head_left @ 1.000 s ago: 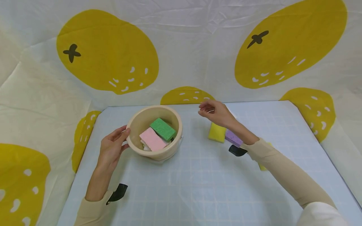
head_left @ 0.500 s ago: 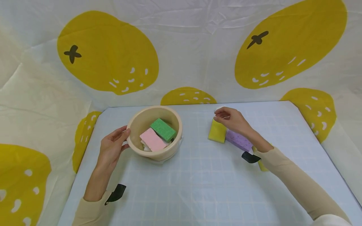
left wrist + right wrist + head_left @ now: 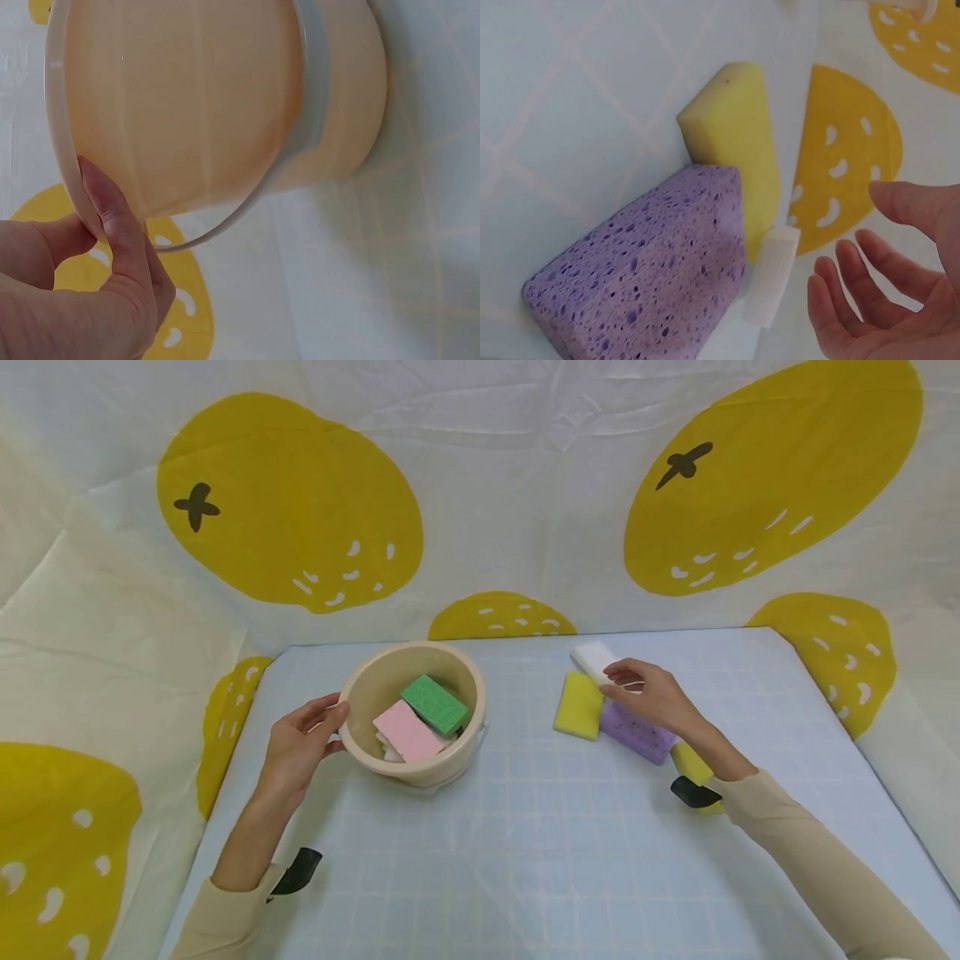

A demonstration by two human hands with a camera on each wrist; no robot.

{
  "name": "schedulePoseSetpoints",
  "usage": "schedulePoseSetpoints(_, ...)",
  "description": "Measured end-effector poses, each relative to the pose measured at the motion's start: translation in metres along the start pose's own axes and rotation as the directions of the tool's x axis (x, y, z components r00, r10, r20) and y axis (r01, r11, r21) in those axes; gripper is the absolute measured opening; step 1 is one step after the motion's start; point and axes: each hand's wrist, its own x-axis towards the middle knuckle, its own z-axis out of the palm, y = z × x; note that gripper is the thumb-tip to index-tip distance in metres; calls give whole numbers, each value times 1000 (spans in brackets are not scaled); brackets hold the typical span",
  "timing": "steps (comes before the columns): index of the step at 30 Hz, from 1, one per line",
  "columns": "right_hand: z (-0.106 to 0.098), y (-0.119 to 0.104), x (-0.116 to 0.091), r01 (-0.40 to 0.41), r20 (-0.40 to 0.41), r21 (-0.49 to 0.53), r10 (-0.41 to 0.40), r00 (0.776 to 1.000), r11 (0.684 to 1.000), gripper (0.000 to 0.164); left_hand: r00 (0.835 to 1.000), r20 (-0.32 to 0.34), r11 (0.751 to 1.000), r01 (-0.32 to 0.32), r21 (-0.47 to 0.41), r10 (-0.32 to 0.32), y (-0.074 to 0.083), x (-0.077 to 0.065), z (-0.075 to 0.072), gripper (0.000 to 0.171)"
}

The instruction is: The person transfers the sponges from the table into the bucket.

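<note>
Fingers and thumb of my left hand [image 3: 296,747] pinch the rim of a beige bucket [image 3: 187,90], which stands upright with its handle hanging down. Inside the bucket, a green sponge [image 3: 435,703] and a pink sponge [image 3: 407,731] lie over something white. My right hand [image 3: 652,689] hovers over a purple sponge [image 3: 645,270], its fingers loosely bent and holding nothing. Left of the purple sponge lies a yellow sponge [image 3: 577,706]; behind them is a white block-shaped sponge [image 3: 771,277]. A second yellow sponge [image 3: 688,762] is partly hidden by my right wrist.
A light blue gridded cloth [image 3: 480,877] covers the table. Behind it and at the sides hangs a white curtain [image 3: 517,527] printed with big yellow fruit. The bucket stands at the back left, the loose sponges at the right.
My right hand has moved right and toward me, from beside the bucket to above the purple sponge, uncovering the white sponge. My left hand stays on the bucket's rim.
</note>
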Motion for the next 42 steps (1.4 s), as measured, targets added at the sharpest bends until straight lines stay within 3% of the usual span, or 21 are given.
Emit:
schedulePoseSetpoints(7, -4, 18, -11, -6, 21, -31, 7, 1000, 999, 46, 1000, -4, 1000, -1, 17, 1, -1, 0, 0, 61)
schedulePoseSetpoints(15, -6, 40, -20, -65, 41, -90, 69, 997, 994, 54, 999, 11, 999, -35, 7, 35, -2, 0, -2, 63)
schedulePoseSetpoints(23, -3, 61, -25, -104, 102, -135, 118, 988, 985, 59, 1000, 0, 1000, -27, 13, 27, -4, 1, -4, 64)
schedulePoseSetpoints(35, -10, 53, -29, -41, 103, -120, 53, 993, 992, 44, 1000, -24, 1000, -19, 22, 20, -4, 3, 0, 63)
schedulePoseSetpoints(42, -23, 46, -26, -2, 165, -136, 24, 986, 991, 41, 999, -39, 1000, -13, 21, 14, -3, 3, 2, 63)
